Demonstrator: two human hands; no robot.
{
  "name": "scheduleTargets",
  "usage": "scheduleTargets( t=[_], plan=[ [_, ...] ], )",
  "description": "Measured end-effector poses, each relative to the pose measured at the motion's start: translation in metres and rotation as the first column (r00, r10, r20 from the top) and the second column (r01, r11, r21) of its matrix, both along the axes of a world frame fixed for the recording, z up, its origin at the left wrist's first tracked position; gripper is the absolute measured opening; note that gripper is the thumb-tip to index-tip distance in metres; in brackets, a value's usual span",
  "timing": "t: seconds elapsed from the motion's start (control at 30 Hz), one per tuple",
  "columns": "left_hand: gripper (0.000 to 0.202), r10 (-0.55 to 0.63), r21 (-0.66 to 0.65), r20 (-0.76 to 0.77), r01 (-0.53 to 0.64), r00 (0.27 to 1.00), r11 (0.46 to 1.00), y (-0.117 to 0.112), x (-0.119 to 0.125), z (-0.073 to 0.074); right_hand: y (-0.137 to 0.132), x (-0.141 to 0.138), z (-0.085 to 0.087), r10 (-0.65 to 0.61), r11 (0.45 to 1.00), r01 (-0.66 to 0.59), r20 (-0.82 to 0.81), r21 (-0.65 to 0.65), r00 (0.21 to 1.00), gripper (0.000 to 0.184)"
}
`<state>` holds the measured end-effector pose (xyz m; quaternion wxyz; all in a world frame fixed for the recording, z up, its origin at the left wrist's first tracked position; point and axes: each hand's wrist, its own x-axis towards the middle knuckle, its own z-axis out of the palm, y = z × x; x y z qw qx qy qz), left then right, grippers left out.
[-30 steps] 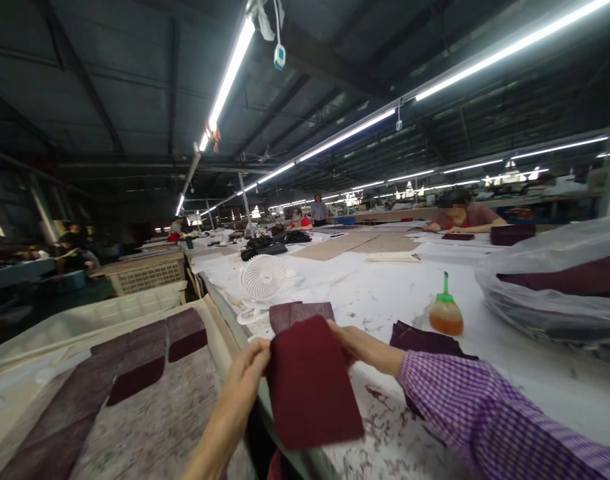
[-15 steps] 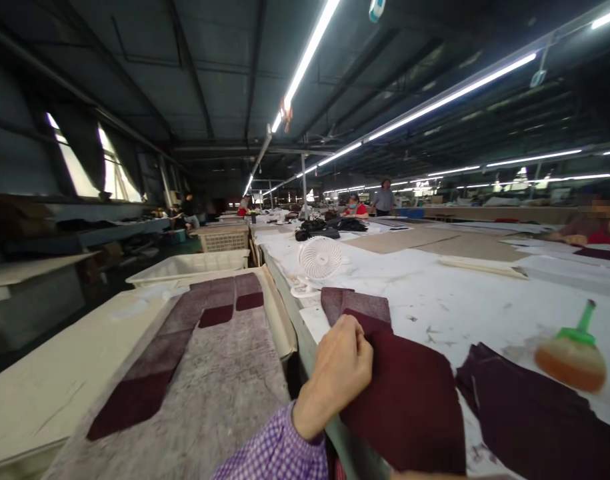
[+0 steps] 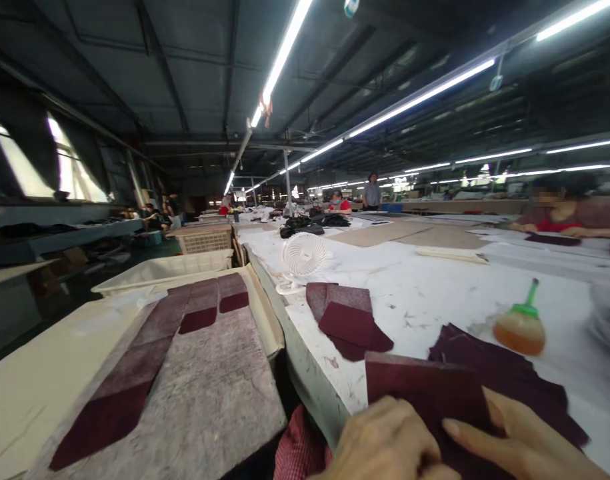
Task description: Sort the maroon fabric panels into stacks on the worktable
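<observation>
Head view, single entry.

Item 1: maroon fabric piece (image 3: pixel 425 393), flat on the near edge of the white bench (image 3: pixel 425 293). We see a straight far edge and a squared far-left corner. That edge points away from us, across the bench. The long axis appears to run from us outward, but the near end is hidden under the hands, so we cannot confirm it.

Item 2: left hand (image 3: pixel 385 440), at the piece's near-left part. The fingers (image 3: pixel 409 447) are curled, knuckles up, resting on the cloth. We cannot tell whether they pinch it.

Item 3: right hand (image 3: pixel 515 433), entering from the right. The fingers (image 3: pixel 465 430) are stretched out and laid flat on the piece, pointing left, with the thumb spread apart. Nothing is clasped.

Item 4: dark maroon stack (image 3: pixel 489 357), fanned, touching the piece on its right and partly under it.

Item 5: small maroon pile (image 3: pixel 349 320), farther along the bench edge, apart from the piece.

Item 6: white desk fan (image 3: pixel 302 257), upright, just beyond that pile.

Item 7: orange bottle (image 3: pixel 519 330) with a green nozzle, upright, near the stack's far right.

Item 8: grey felt sheet (image 3: pixel 209 387) on the lower surface to the left, with a row of maroon panels (image 3: pixel 149 340) along it.

Item 9: a co-worker (image 3: pixel 559 213), seated at the far right of the bench.
</observation>
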<state>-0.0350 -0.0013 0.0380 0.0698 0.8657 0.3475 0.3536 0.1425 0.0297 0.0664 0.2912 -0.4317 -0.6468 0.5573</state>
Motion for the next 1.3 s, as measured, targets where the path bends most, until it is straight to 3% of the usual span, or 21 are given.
scheduleTargets(
  t=[0.07,0.13,0.27,0.4,0.57,0.63,0.7,0.8,0.9,1.03,1.3],
  plan=[
    [0.018,0.171,-0.13,0.172,-0.15,0.97,0.98,-0.002,-0.008,0.012,-0.009,0.009,0.004,-0.048,0.999,0.048,0.019,-0.015,0.999,0.033],
    [0.025,0.228,-0.163,0.19,-0.198,0.955,0.967,0.004,-0.014,0.019,-0.016,0.018,0.005,-0.083,0.995,0.087,0.075,-0.041,0.994,0.041],
    [0.034,0.095,-0.314,0.117,-0.054,0.989,0.948,0.031,0.0,0.015,-0.023,0.032,-0.005,-0.08,0.996,0.083,0.098,-0.025,0.992,0.04],
    [0.025,-0.012,-0.46,0.064,0.04,0.998,0.887,0.043,0.032,0.004,-0.026,0.043,-0.013,-0.084,0.996,0.087,0.132,-0.022,0.988,0.029],
    [0.026,-0.042,-0.352,-0.095,0.006,0.995,0.936,0.046,0.058,-0.014,-0.03,0.073,-0.007,-0.073,0.997,0.067,0.437,0.028,0.896,0.027],
    [0.029,-0.049,-0.297,-0.155,0.001,0.987,0.955,0.047,0.061,-0.021,-0.026,0.086,-0.005,-0.128,0.983,0.029,0.567,0.181,0.814,0.027],
    [0.031,-0.065,-0.283,-0.163,0.017,0.984,0.959,0.049,0.062,-0.026,-0.02,0.096,-0.007,-0.242,0.915,-0.038,0.622,0.402,0.745,0.023],
    [0.031,-0.081,-0.293,-0.156,0.032,0.984,0.956,0.05,0.06,-0.027,-0.007,0.101,-0.014,-0.292,0.796,-0.146,0.583,0.588,0.758,0.021],
    [0.031,-0.083,-0.287,-0.168,0.032,0.982,0.957,0.05,0.06,-0.026,0.004,0.099,-0.021,-0.252,0.742,-0.217,0.565,0.634,0.786,0.022],
    [0.031,-0.087,-0.275,-0.174,0.037,0.981,0.961,0.049,0.061,-0.026,0.012,0.095,-0.025,-0.22,0.702,-0.307,0.606,0.643,0.764,0.022],
    [0.031,-0.094,-0.228,-0.19,0.049,0.977,0.972,0.052,0.06,-0.03,0.014,0.087,-0.023,-0.196,0.696,-0.369,0.657,0.616,0.728,0.017]
  ],
)
